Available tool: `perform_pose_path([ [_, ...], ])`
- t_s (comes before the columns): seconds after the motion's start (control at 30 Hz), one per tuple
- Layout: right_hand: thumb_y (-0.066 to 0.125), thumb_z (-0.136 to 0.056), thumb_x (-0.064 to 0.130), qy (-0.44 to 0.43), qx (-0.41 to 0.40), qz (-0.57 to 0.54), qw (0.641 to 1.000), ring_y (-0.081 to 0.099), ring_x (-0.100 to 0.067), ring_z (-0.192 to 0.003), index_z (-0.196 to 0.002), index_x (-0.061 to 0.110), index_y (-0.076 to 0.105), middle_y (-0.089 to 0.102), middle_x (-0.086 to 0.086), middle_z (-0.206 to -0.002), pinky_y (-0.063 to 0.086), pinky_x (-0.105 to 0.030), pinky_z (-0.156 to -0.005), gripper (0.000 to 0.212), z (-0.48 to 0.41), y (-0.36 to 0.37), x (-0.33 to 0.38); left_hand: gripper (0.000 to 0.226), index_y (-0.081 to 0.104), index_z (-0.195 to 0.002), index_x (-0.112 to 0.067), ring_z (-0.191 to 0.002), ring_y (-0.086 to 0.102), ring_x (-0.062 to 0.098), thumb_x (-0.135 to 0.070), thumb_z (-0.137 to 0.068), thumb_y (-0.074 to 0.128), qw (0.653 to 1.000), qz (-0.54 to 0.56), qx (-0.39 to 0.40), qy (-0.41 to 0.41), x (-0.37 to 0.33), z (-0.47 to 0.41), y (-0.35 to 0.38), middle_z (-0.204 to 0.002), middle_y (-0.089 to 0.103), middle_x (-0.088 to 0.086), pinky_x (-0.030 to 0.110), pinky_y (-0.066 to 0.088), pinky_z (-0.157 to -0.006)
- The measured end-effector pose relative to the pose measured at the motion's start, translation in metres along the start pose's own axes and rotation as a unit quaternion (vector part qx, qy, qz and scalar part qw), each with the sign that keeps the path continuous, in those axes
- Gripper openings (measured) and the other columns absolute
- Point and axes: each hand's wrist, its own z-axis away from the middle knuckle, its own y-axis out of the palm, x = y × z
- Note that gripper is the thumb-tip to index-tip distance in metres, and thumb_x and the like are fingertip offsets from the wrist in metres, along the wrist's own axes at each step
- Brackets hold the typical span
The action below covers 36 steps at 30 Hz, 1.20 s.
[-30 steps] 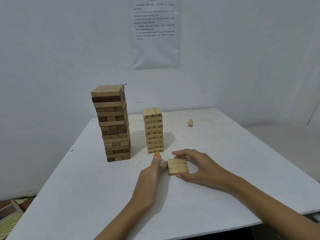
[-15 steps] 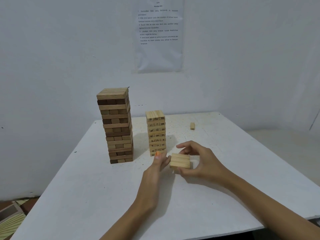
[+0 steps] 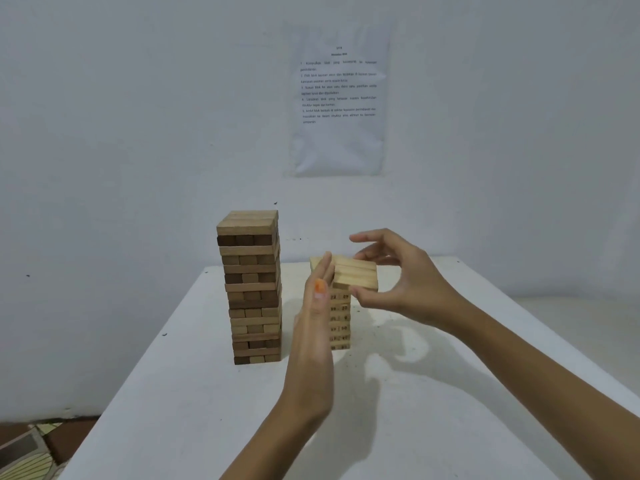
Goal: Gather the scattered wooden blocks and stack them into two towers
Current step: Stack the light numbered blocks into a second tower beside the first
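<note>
My right hand (image 3: 405,282) pinches a block layer (image 3: 355,273) just over the small tower (image 3: 341,320), my left hand (image 3: 317,306) lies flat against its side; next I think I must align it and lower gently.

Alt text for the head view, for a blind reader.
Right hand holds a layer of pale wooden blocks at the top of the short numbered wooden tower, left hand flat alongside. A taller brown block tower stands left on the white table.

Left side of the numbered tower (image 3: 341,323) hidden by the left hand (image 3: 317,327), its top by the held blocks (image 3: 355,273), sheet (image 3: 338,95) above it too small to read
</note>
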Motion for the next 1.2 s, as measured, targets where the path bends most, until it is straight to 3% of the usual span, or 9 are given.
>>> perform_pose_path([
  [0.1, 0.085, -0.069, 0.018, -0.014, 0.004, 0.008, 1.000, 0.060, -0.005, -0.103, -0.122, 0.030, 0.055, 0.067, 0.010, -0.100, 0.044, -0.029, -0.101, 0.062, -0.019, 0.004, -0.003, 0.053, 0.033, -0.142, -0.040, -0.120, 0.040, -0.019, -0.056, -0.093, 0.021, 1.000, 0.010, -0.007, -0.006, -0.002, -0.015, -0.002, -0.142, 0.045, -0.020, -0.007, 0.029, -0.085],
  [0.27, 0.085, -0.071, 0.018, -0.015, 0.018, 0.006, 1.000, 0.061, -0.005, -0.102, -0.126, 0.030, 0.051, 0.068, 0.009, -0.099, 0.046, -0.036, -0.100, 0.065, -0.047, 0.010, -0.014, 0.052, 0.030, -0.143, -0.041, -0.099, 0.043, -0.033, -0.047, -0.093, 0.017, 0.998, 0.038, -0.027, -0.031, 0.000, -0.035, -0.002, -0.143, 0.043, -0.015, -0.011, 0.030, -0.068],
  [0.43, 0.084, -0.071, 0.016, -0.003, 0.042, -0.004, 0.999, 0.061, -0.005, -0.103, -0.129, 0.032, 0.047, 0.069, 0.009, -0.099, 0.044, -0.039, -0.103, 0.070, -0.060, 0.012, -0.027, 0.047, 0.028, -0.144, -0.041, -0.094, 0.043, -0.035, -0.040, -0.099, 0.014, 0.996, 0.062, -0.040, -0.056, 0.009, -0.047, -0.003, -0.147, 0.039, -0.011, -0.010, 0.032, -0.066],
  [0.7, 0.084, -0.072, 0.014, -0.001, 0.082, -0.005, 0.997, 0.060, -0.002, -0.104, -0.132, 0.033, 0.045, 0.068, 0.009, -0.101, 0.044, -0.032, -0.103, 0.074, -0.068, 0.013, -0.035, 0.053, 0.021, -0.145, -0.047, -0.092, 0.037, -0.040, -0.049, -0.092, 0.012, 0.993, 0.072, -0.041, -0.088, 0.018, -0.049, 0.000, -0.147, 0.034, -0.020, -0.013, 0.029, -0.063],
  [0.9, 0.083, -0.074, 0.016, -0.001, 0.097, 0.001, 0.995, 0.059, -0.001, -0.106, -0.132, 0.034, 0.046, 0.067, 0.011, -0.104, 0.045, -0.031, -0.102, 0.072, -0.072, 0.013, -0.039, 0.060, 0.010, -0.145, -0.049, -0.088, 0.032, -0.044, -0.052, -0.085, 0.011, 0.993, 0.060, -0.033, -0.091, 0.019, -0.046, 0.004, -0.119, 0.032, -0.044, -0.010, 0.029, -0.066],
  [1.0, 0.083, -0.074, 0.016, -0.001, 0.102, 0.003, 0.995, 0.059, -0.001, -0.106, -0.132, 0.033, 0.047, 0.067, 0.011, -0.104, 0.045, -0.032, -0.102, 0.071, -0.073, 0.014, -0.041, 0.064, 0.008, -0.145, -0.049, -0.083, 0.030, -0.045, -0.055, -0.082, 0.010, 0.993, 0.060, -0.036, -0.098, 0.018, -0.046, 0.003, -0.114, 0.030, -0.046, -0.004, 0.025, -0.072],
  [1.2, 0.082, -0.075, 0.015, -0.002, 0.117, 0.009, 0.993, 0.058, -0.001, -0.108, -0.133, 0.032, 0.047, 0.067, 0.011, -0.106, 0.045, -0.031, -0.102, 0.069, -0.074, 0.014, -0.040, 0.052, 0.012, -0.141, -0.049, -0.083, 0.039, -0.040, -0.049, -0.089, 0.010, 0.992, 0.064, -0.040, -0.098, 0.020, -0.045, 0.005, -0.086, 0.046, -0.058, -0.010, 0.032, -0.059],
])
